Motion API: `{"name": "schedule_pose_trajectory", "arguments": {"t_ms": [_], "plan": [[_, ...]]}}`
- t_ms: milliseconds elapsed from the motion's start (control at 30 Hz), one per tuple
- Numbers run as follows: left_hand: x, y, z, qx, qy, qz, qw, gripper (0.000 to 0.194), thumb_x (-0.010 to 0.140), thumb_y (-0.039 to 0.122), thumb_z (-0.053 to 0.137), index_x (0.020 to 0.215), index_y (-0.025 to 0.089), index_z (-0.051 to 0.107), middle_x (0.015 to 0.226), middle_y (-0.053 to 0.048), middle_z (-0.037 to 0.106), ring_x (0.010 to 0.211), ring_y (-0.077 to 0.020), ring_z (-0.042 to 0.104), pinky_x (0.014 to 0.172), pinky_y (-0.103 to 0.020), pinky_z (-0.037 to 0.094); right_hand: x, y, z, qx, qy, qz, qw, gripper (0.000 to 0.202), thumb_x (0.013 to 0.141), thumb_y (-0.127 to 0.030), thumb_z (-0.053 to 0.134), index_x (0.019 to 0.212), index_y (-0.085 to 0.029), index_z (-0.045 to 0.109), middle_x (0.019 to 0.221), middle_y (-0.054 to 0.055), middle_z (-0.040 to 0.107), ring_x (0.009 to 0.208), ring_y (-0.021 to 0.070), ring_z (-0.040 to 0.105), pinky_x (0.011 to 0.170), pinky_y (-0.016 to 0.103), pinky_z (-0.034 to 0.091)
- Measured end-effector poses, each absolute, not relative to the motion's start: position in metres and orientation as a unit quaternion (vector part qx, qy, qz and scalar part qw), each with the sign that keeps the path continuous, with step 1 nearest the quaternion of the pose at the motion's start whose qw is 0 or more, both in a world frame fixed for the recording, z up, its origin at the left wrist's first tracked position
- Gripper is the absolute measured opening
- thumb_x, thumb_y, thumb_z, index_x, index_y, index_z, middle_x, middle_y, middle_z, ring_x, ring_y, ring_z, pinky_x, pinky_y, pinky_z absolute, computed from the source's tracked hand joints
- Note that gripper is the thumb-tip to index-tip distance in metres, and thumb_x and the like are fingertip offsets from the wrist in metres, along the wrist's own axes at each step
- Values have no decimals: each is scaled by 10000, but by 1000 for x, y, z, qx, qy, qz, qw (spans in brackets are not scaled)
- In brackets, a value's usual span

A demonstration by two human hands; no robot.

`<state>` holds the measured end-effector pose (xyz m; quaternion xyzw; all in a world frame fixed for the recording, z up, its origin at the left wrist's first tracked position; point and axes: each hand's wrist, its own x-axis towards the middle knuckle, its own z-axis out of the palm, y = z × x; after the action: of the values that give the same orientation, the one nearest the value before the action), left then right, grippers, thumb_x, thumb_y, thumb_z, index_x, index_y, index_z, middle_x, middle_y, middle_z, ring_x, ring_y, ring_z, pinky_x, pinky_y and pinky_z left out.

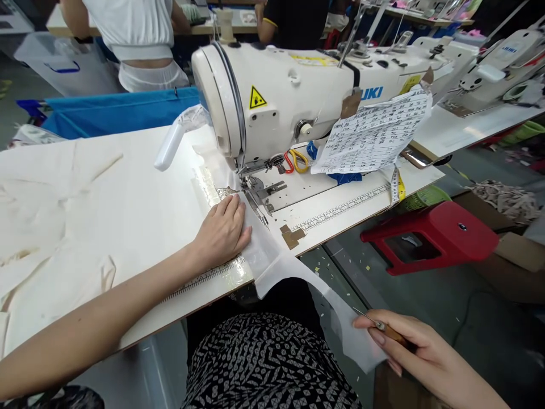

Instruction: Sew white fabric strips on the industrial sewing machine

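My left hand lies flat on a piece of thin white fabric, just in front of the needle area of the white sewing machine. From there the fabric runs over the table edge and hangs across my lap to the lower right. My right hand is closed around the wooden handle of an awl, its thin metal tip pointing up and left. The far end of the fabric hangs by the fingers of that hand; whether they pinch it too is hard to tell.
White fabric pieces lie on the left of the table. Red and yellow-handled scissors and a handwritten sheet are at the machine. A red stool stands on the right. Beyond the machine, a person in white has their back turned.
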<state>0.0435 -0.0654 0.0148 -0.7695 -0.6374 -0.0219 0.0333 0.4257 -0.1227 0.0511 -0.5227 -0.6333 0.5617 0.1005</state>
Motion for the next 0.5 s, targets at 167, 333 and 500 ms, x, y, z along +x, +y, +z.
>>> {"name": "schedule_pose_trajectory", "arguments": {"t_ms": [167, 333, 500], "plan": [[51, -60, 17, -767, -640, -31, 32, 638, 953, 394, 350, 1379, -64, 476, 1474, -282, 461, 1409, -392, 391, 1165, -504, 362, 424, -128, 59, -561, -617, 536, 135, 421, 863, -627, 632, 987, -257, 790, 819, 51, 680, 553, 116, 540, 496, 210, 479], [55, -55, 20, -766, -641, -24, 38, 629, 936, 389, 368, 1368, -50, 494, 1452, -274, 487, 1375, -395, 424, 1145, -521, 366, 422, -130, 63, -568, -616, 527, 143, 426, 855, -632, 636, 964, -253, 797, 833, 61, 692, 543, 117, 539, 485, 209, 478], [54, -57, 21, -771, -634, -32, 40, 611, 931, 401, 361, 1347, -21, 512, 1427, -269, 509, 1344, -390, 442, 1120, -537, 374, 424, -131, 63, -566, -627, 521, 123, 482, 863, -663, 604, 971, -237, 799, 830, 75, 708, 537, 127, 554, 481, 221, 496]]}}
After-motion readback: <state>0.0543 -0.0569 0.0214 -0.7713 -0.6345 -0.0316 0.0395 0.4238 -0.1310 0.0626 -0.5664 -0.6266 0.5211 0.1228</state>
